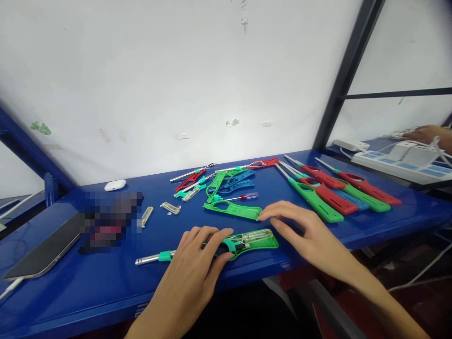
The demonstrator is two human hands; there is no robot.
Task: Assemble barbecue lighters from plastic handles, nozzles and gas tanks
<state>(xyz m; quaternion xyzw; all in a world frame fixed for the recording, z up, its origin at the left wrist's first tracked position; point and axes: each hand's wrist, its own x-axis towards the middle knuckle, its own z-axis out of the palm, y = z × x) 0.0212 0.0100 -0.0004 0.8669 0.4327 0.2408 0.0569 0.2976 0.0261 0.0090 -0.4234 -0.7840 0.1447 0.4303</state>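
Observation:
My left hand [196, 256] is closed around the middle of an opened gas lighter [259, 239]. Its metal tube points left, and a clear fuel tank and wires show in the green half-shell. Just beyond lies an empty green handle half [233, 209]. At this half's right end is my right hand [300, 228], index fingertip touching it and thumb a little apart. Farther back lie a purple-handled screwdriver [249, 196], blue handle halves [238, 182] and loose lighter parts. Two clear fuel tanks [171, 207] rest to the left.
Several closed red, green and blue lighters [318, 197] lie in a group on the right of the blue table [92, 292]. A phone [45, 247], a blurred-out patch and a white earbud case [115, 185] are on the left. Behind the right post are power strips [399, 165] and another person's hand [423, 135].

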